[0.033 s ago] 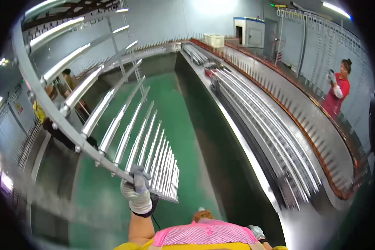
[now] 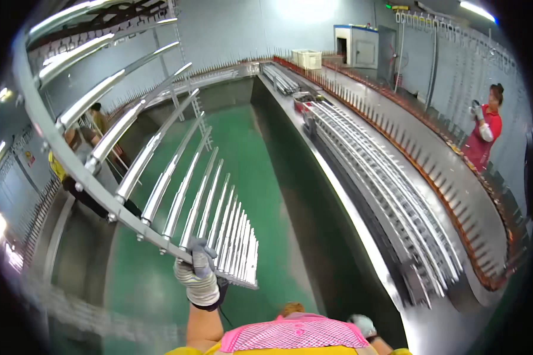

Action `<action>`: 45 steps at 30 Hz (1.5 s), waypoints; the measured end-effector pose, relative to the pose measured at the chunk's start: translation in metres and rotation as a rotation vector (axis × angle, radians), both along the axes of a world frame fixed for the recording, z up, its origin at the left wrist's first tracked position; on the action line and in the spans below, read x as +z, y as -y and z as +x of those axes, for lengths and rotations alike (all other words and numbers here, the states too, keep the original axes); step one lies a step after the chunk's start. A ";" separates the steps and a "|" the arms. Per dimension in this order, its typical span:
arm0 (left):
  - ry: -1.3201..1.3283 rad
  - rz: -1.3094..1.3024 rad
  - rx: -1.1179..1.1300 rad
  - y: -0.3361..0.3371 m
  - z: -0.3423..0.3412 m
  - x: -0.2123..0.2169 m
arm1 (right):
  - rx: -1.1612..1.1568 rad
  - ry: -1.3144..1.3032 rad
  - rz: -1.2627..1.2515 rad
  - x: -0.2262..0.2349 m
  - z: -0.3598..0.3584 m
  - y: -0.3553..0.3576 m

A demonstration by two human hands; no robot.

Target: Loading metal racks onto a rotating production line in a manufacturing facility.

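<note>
My left hand, in a striped knit glove with grey fingers, is closed around the side rail of a long ladder-like metal rack. Many shiny tube rungs run off this rail; the rack is tilted, rising to the upper left and tapering away at the lower right. My right hand, also gloved, is low by my side near the metal bench. Its fingers are too small and blurred to read.
To the right, long silvery metal strips lie on a bench beside a curving conveyor edged with upright pins. A white bin stands at the far end. A person in red is at far right, another behind the rack. Green floor lies between.
The view has shifted slightly. The rack and my left hand sit a touch lower and to the right, with the grip unchanged. The person in red has shifted their arms slightly.
</note>
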State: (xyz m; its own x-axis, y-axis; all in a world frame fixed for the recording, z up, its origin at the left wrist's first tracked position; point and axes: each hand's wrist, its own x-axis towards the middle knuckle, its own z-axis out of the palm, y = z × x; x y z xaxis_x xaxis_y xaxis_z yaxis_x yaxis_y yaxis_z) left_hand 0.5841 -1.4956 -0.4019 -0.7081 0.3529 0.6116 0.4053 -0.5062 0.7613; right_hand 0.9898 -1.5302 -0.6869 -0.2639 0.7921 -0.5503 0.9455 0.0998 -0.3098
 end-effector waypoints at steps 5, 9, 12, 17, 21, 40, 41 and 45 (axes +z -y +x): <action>0.004 -0.006 0.037 -0.151 -0.072 0.021 | 0.282 -0.532 0.363 0.069 -0.234 -0.281; -0.051 0.070 0.031 -0.279 -0.147 0.003 | 0.427 -0.666 0.456 0.112 -0.377 -0.458; -0.019 0.085 0.054 -0.386 -0.213 -0.006 | 0.334 -0.658 0.474 0.091 -0.419 -0.542; 0.024 0.052 -0.019 -0.573 -0.287 0.011 | 0.039 -0.285 0.167 0.055 -0.367 -0.614; 0.087 0.036 -0.029 -0.719 -0.350 -0.001 | -0.244 -0.066 -0.002 0.032 -0.364 -0.713; -0.018 0.034 0.125 -1.311 -0.621 0.014 | 0.216 -0.493 0.268 0.061 -0.803 -1.449; -0.031 0.043 0.119 -1.346 -0.634 0.016 | 0.147 -0.460 0.234 0.051 -0.802 -1.474; -0.052 0.111 0.059 -1.469 -0.680 0.018 | -0.090 -0.450 0.145 0.030 -0.819 -1.589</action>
